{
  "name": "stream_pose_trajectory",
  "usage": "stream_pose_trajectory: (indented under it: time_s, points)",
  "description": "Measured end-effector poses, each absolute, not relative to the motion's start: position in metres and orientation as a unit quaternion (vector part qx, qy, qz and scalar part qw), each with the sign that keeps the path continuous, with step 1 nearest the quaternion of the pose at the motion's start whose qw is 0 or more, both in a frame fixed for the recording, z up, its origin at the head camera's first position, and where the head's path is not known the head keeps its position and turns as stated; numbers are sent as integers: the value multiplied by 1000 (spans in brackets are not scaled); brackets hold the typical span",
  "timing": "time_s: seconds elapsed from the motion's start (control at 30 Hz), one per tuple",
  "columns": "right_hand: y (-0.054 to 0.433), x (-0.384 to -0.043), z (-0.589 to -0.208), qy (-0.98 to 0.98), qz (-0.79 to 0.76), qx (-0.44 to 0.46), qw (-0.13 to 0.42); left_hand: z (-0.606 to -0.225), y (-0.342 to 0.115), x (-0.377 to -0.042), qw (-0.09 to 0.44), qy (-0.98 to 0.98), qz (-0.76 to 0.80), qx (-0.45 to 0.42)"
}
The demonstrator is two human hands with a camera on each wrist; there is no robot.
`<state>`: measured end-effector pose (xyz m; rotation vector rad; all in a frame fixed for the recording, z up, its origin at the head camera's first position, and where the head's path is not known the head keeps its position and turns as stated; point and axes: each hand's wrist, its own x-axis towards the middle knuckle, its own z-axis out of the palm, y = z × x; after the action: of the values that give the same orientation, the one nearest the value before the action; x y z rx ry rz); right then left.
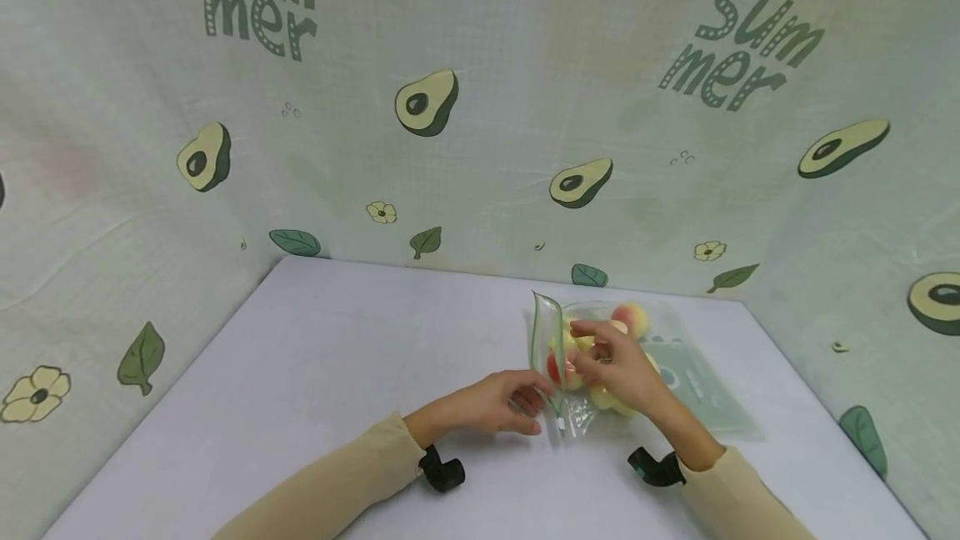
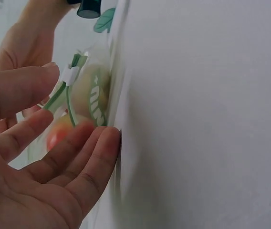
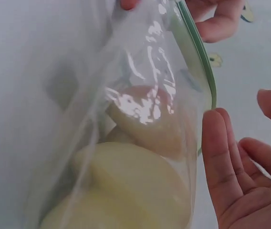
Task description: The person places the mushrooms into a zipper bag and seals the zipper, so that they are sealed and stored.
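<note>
A clear zip bag lies on its side, its green-edged mouth parted and facing left. Yellow and red peaches fill it. A white slider sits at the near end of the green zip. My left hand is at the mouth's near end, its fingers loosely bent and the fingertips right by the green edge. Over the bag, just behind the mouth, is my right hand. Its fingers are spread beside the plastic, with nothing between them and the thumb.
A white table carries the bag towards its right side. Flat pale-green printed plastic lies to the right of the peaches. Behind and around the table hangs a cloth printed with avocados and leaves. Black cameras sit at both wrists.
</note>
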<state>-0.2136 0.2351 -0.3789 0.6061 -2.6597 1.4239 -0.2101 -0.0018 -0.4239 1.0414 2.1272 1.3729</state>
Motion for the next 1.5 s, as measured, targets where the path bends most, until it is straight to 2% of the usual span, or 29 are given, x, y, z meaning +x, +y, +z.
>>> stream_pose_trajectory:
  time_s: [0.23,0.47,1.03,1.23,1.5]
  points:
    - [240,-199,-389,-877,401,238,115,-425,0,-207,205,754,487,391]
    - [246,-190,-399,-864,370,301,160,-423,4,-204,197,752,495,387]
    - [254,-172,-410,-850,372,340,155,-423,9,-202,221,729,500,412]
    - [259,-171,-413,-841,363,376,138,-424,9,-204,226,721,488,438]
    - [260,-165,-416,-834,361,406,103,-424,11,-201,247,716,492,430]
